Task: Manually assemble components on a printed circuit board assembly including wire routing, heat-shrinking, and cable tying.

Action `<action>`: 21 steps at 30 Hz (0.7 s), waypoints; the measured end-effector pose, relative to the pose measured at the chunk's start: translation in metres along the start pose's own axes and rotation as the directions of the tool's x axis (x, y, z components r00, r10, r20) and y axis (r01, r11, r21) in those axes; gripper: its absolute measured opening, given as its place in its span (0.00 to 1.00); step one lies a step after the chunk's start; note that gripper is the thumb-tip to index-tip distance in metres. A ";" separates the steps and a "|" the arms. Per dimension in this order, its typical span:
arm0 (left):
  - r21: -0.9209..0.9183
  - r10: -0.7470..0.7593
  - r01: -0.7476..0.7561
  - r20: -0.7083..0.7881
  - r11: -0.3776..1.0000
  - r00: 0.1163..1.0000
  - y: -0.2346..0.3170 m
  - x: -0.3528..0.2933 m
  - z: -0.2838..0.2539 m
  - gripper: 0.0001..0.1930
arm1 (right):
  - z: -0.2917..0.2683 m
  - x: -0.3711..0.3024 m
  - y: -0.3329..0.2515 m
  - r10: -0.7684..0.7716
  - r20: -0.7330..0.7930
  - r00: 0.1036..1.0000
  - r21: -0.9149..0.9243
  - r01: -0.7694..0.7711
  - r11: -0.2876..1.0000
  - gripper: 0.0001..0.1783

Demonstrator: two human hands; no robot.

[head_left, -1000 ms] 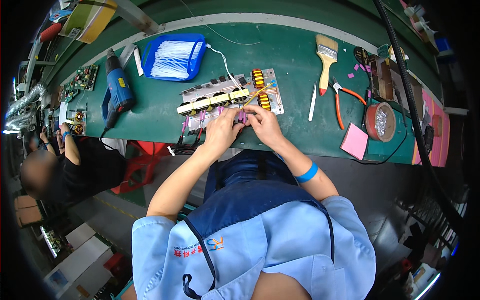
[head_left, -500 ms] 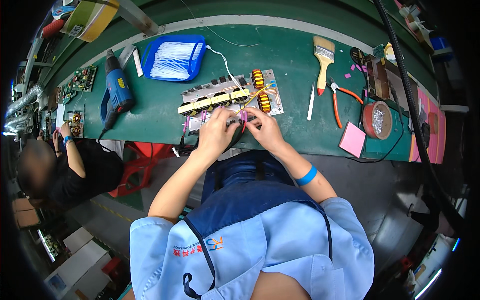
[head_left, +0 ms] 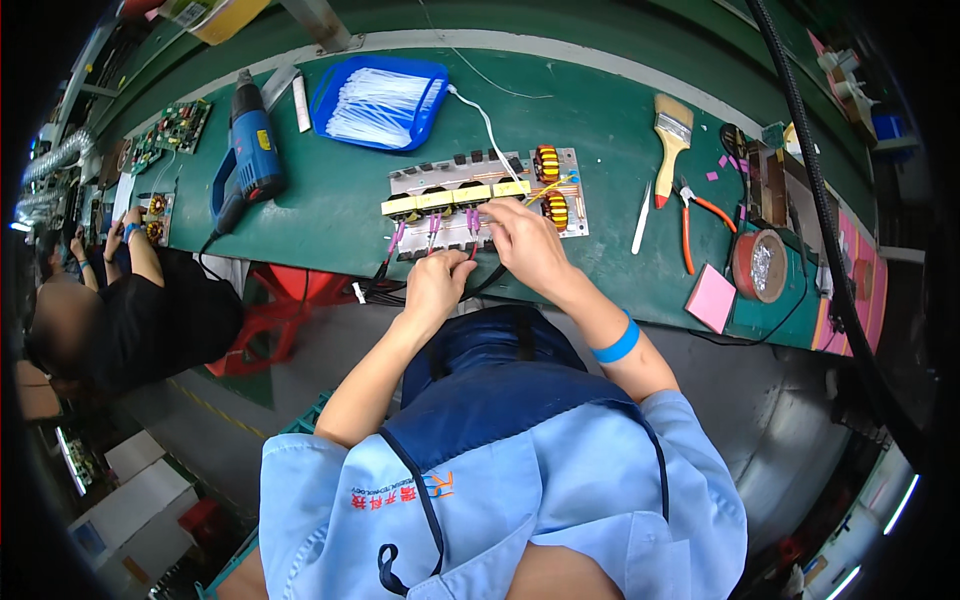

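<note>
A grey circuit board (head_left: 450,215) with yellow blocks, copper coils and pink-sleeved wires lies on the green bench (head_left: 600,130) in front of me. My left hand (head_left: 437,282) is at the board's near edge, fingers pinched on black wires that hang over the bench edge. My right hand (head_left: 523,240) rests on the board's near right part, fingers curled around a wire there. A blue band sits on my right wrist.
A blue tray of white cable ties (head_left: 378,100), a blue power drill (head_left: 250,160), a paintbrush (head_left: 670,135), orange-handled pliers (head_left: 690,225), a tape roll (head_left: 760,265) and a pink pad (head_left: 712,298) lie around. Another person (head_left: 110,310) works at my left.
Both hands have stayed on the board's near edge, shifting only slightly; my head has tilted, so the whole bench sits a little differently in view.
</note>
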State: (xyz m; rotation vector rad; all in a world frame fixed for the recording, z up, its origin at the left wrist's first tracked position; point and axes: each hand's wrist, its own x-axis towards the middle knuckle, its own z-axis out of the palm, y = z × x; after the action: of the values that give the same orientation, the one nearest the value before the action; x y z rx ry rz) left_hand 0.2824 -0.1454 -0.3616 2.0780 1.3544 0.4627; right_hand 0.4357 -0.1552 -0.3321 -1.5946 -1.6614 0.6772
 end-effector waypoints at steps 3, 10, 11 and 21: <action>-0.216 -0.168 0.175 0.051 0.961 0.984 -0.007 -0.004 0.006 0.07 | 0.009 0.009 0.005 0.006 0.074 0.997 -0.140 0.005 0.990 0.12; -0.232 -0.106 0.110 0.031 0.966 0.994 -0.012 -0.007 0.010 0.08 | 0.011 0.003 -0.002 0.036 0.240 0.970 -0.252 0.026 0.967 0.11; -0.239 -0.085 0.088 0.024 0.967 0.996 -0.011 -0.007 0.009 0.07 | 0.009 0.002 -0.002 0.037 0.310 0.950 -0.235 0.038 0.971 0.11; -0.272 -0.086 0.086 0.012 0.958 0.996 -0.009 -0.008 0.006 0.06 | 0.011 0.008 0.003 0.017 0.267 0.963 -0.168 0.029 0.985 0.12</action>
State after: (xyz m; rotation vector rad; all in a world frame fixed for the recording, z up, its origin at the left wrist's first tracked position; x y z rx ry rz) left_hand 0.2768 -0.1519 -0.3719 1.7881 1.2957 0.5765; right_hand 0.4294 -0.1460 -0.3398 -1.6740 -1.9656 0.7947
